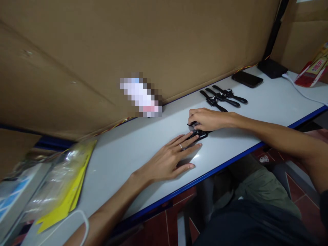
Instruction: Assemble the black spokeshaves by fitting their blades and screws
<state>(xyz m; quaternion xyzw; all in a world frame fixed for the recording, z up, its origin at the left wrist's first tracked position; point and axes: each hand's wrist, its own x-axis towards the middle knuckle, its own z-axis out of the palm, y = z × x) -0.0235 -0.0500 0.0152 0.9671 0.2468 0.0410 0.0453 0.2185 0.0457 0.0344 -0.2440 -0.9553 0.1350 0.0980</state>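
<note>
My left hand [171, 158] lies flat on the white table [133, 143], fingers stretched out, a ring on one finger; its fingertips touch a small black watch-like piece [199, 134]. My right hand [208, 119] rests palm down over the same black piece, fingers curled onto it. Three black watches with straps [222, 97] lie in a row just beyond my right hand.
A black phone [247, 79] and a black box [271, 68] with a white cable [302, 90] lie at the far right. Red and yellow packets [314, 70] sit in the corner. Clear and yellow plastic bags [61, 184] lie at left. Cardboard walls [128, 44] back the table.
</note>
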